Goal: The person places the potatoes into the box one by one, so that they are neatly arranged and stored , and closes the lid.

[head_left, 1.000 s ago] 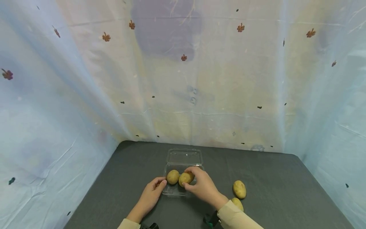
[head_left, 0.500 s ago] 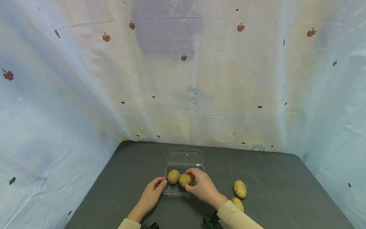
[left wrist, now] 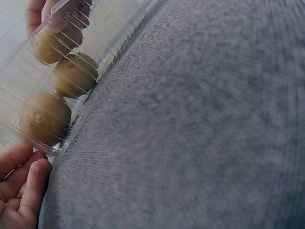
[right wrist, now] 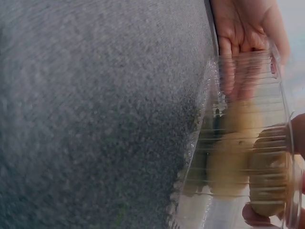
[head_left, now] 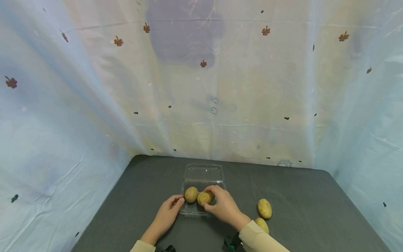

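A clear plastic clamshell container stands on the table, its lid tipped back. Inside, at the left, lies a potato. My right hand pinches another potato between thumb and fingertips, inside the container. In the left wrist view that held potato sits higher, over a middle potato, with a further potato near the left wall. My left hand rests its fingertips at the container's left wall, fingers mostly extended in the right wrist view.
To the right of the container, a loose potato lies on the dark grey table. Another potato lies nearer, partly behind my right sleeve. A patterned curtain hangs along the back and sides.
My right hand and the potato it pinches have shifted down very slightly within the container. My left hand stays at the left wall.
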Available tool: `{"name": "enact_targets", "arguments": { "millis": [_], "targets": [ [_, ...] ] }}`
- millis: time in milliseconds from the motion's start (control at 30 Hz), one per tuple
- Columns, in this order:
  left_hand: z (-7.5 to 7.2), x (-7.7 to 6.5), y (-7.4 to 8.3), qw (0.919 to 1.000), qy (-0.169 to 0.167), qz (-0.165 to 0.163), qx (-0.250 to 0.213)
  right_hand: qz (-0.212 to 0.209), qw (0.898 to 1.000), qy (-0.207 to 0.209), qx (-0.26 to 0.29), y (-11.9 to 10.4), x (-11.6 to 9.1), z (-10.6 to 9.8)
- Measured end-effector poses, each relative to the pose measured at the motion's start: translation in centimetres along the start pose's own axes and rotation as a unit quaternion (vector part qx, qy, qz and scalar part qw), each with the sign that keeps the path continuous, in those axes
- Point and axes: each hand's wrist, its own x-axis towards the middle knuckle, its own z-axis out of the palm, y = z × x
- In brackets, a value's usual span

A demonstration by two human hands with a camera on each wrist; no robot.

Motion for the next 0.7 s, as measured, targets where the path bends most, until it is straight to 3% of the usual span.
{"name": "enact_targets", "arguments": {
  "millis": [200, 467, 700],
  "targets": [
    [0.0, 0.1, -0.2, 1.0, -0.001, -0.003, 0.002, 0.008, 0.999, -0.015, -0.028, 0.0, 0.3, -0.1],
    [0.1, 0.2, -0.6, 0.9999, -0.004, -0.005, -0.011, 0.013, 0.998, -0.067, -0.011, 0.4, 0.2, -0.2],
    [0.0, 0.2, -0.4, 1.0, -0.004, 0.0, 0.002, 0.003, 0.999, -0.037, 0.002, 0.3, -0.1, -1.2]
  ]
}}
